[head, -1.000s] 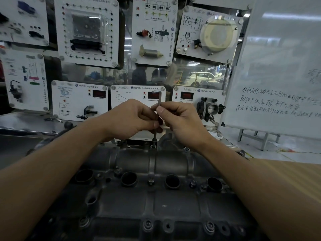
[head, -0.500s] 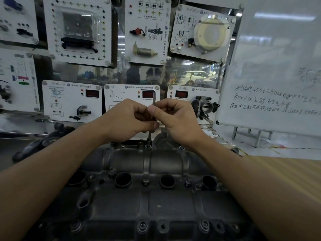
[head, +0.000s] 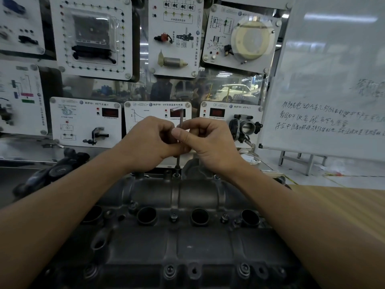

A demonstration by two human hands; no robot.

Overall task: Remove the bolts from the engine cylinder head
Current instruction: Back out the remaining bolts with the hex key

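Back wall: white training panels [head: 91, 38] holding car parts.
Lower panel: throttle body [head: 245, 127].
Right: whiteboard [head: 333, 80] with handwritten notes.
Lower right: wooden tabletop [head: 343, 215].

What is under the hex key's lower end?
A bolt on the cylinder head, far edge. The left hand and right hand cover the hex key mid-shaft; tip seating too small to tell.

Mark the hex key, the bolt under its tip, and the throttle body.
hex key [head: 180, 120]: head view, upright shaft just below the bend.
bolt [head: 176, 174]: head view, its head, at the key's tip.
throttle body [head: 246, 127]: head view, its round bore.
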